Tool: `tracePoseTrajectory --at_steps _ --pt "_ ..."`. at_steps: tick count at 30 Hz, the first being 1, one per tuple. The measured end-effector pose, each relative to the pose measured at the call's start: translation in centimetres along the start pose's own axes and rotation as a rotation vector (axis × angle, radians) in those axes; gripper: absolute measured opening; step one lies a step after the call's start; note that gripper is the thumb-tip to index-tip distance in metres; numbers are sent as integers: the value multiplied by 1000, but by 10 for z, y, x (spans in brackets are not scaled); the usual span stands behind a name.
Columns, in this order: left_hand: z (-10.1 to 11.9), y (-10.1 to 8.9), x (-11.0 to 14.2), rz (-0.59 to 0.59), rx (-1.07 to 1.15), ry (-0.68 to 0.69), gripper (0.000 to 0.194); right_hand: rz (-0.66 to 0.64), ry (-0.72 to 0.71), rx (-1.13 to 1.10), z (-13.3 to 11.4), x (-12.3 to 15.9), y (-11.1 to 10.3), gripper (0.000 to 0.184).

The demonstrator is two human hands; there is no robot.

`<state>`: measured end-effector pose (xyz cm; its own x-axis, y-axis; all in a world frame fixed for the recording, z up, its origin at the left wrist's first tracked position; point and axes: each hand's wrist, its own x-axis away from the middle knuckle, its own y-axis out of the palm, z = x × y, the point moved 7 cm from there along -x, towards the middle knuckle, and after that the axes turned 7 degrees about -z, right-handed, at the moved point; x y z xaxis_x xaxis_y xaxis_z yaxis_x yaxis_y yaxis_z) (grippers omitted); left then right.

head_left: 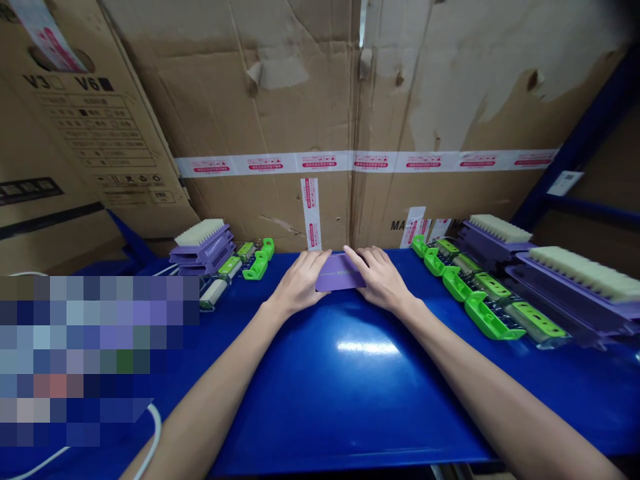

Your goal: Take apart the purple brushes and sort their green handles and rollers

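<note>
A flat purple plastic piece with faint lettering on its face is held between my two hands, near the back edge of the blue table. My left hand grips its left end, with fingers on top and thumb below. Around the right end closes my right hand, its thumb lying along the upper edge. The underside and back of the piece are hidden. Nearest to my left hand is a bright green plastic bracket; to the right of my right hand runs a row of green brackets.
Purple parts with cream bristles stand stacked at left and right. Clear-cased green and grey parts lie beside them. Cardboard walls the back. A white cable crosses the front left. The far left is pixelated.
</note>
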<state>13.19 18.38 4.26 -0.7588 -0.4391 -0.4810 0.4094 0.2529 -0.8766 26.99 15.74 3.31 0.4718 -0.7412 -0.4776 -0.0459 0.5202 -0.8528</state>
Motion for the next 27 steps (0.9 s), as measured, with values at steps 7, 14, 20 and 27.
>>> tracePoseTrajectory --at_steps 7,14,20,27 --pt "1 -3 2 -33 44 1 75 11 -23 1 -1 1 -2 77" --pt "-9 -1 5 60 212 -57 67 31 -27 -30 -1 3 -2 80" --pt "-12 2 5 59 232 -86 61 39 -41 -38 -4 4 -1 78" --pt "-13 4 4 22 190 -129 62 16 -59 -53 -4 5 2 78"
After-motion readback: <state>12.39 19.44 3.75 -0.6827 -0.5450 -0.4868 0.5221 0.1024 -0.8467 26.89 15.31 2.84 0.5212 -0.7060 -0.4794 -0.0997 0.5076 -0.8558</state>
